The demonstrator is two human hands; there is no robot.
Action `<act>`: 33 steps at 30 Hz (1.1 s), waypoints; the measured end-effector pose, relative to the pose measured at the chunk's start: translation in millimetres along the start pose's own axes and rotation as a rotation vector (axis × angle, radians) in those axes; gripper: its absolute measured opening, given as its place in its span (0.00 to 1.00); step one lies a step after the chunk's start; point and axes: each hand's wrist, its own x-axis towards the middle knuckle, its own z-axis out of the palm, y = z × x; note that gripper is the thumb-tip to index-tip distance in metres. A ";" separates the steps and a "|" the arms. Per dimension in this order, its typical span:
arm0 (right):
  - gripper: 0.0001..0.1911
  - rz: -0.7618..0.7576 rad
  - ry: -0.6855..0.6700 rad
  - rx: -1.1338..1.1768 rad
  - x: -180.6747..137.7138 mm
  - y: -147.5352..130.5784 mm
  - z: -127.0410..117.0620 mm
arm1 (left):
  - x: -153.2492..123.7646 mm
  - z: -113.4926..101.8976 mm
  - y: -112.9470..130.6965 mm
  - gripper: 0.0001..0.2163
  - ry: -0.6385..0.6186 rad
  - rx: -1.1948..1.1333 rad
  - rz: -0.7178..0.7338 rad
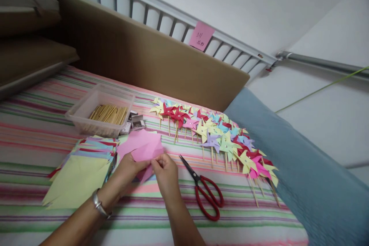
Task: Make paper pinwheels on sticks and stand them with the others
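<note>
On the striped bed (pixel 37 123), left hand (pixel 129 169) and right hand (pixel 165 173) both pinch a folded pink paper (pixel 144 150) by its lower edge. Red scissors (pixel 206 194) lie just right; paper stack (pixel 83 165) left; pinwheels (pixel 219 138) beyond.

There is 1 pair of scissors (pixel 206 194), 1 clear box (pixel 82 122) of sticks (pixel 109 114), 1 stack of paper squares (pixel 82 171) and 1 pink sheet (pixel 144 147); the pinwheels (pixel 219 138) are too many to count.
</note>
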 end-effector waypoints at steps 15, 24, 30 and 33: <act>0.23 0.166 -0.191 0.413 4.9 -14.5 -22.4 | 2.7 -6.8 -8.5 0.06 0.024 0.108 -0.065; 0.25 0.182 -0.161 0.601 7.2 -8.4 -19.8 | -8.5 -0.8 5.6 0.10 -0.162 -0.075 -0.138; 0.25 0.216 -0.168 0.699 3.2 -14.8 -21.9 | -8.2 -5.1 8.2 0.11 -0.342 -0.153 -0.164; 0.23 0.213 -0.161 0.680 1.4 -16.2 -22.5 | -5.7 -7.0 4.8 0.11 -0.336 -0.117 -0.177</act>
